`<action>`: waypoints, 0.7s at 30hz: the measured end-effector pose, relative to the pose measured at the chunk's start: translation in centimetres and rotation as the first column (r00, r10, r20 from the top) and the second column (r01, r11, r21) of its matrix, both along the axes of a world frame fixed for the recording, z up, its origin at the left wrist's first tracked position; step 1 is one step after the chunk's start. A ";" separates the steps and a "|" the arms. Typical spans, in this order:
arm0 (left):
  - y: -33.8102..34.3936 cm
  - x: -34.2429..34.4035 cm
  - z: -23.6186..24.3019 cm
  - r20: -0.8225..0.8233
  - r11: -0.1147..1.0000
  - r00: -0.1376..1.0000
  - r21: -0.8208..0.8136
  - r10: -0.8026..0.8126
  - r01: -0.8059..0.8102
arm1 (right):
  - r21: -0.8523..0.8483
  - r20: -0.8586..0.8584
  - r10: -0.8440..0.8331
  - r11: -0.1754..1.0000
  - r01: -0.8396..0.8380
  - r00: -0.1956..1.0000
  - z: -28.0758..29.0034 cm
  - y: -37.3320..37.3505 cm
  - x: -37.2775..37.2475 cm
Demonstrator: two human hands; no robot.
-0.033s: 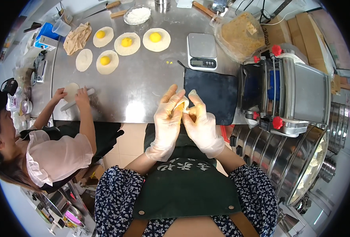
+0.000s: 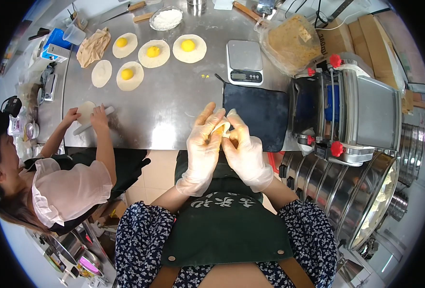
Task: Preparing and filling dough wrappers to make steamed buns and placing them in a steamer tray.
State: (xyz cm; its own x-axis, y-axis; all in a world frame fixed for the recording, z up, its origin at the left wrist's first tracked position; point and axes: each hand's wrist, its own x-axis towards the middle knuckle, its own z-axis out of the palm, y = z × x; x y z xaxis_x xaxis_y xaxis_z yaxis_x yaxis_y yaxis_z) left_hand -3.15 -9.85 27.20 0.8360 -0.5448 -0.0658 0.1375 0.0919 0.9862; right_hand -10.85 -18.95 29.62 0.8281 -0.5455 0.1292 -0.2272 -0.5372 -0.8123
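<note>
My left hand and my right hand, both in clear gloves smeared yellow, meet just off the table's near edge. Between their fingertips they pinch a small dough wrapper folded around yellow filling; my fingers hide most of it. Beyond, on the steel table, lie several flat dough rounds. Most carry a ball of yellow filling, while one round is bare. A few yellow crumbs lie near the scale.
At left a co-worker holds a rolling pin by a dough round. To my right are a dark cloth, a kitchen scale and a metal roller machine. Stacked steamers stand below it. A flour bowl sits far back.
</note>
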 end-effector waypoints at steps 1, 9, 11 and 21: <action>0.0 0.2 0.3 -0.001 1.000 1.000 -0.001 -0.004 0.004 | -0.001 -0.001 -0.004 1.000 0.004 1.000 -0.4 -0.3 0.1; 0.9 0.8 0.8 0.016 0.995 0.995 -0.009 -0.101 0.101 | -0.237 0.257 0.116 0.970 -0.054 0.959 -1.1 -0.5 -0.1; 1.0 0.9 0.8 0.075 0.990 0.989 0.057 -0.130 0.125 | -0.123 0.135 0.052 0.992 -0.036 0.990 -0.2 -0.2 -0.3; 1.5 1.3 1.9 0.140 0.969 0.968 0.161 -0.209 0.186 | -0.218 0.227 0.127 0.973 -0.076 0.966 -0.8 -0.4 -0.1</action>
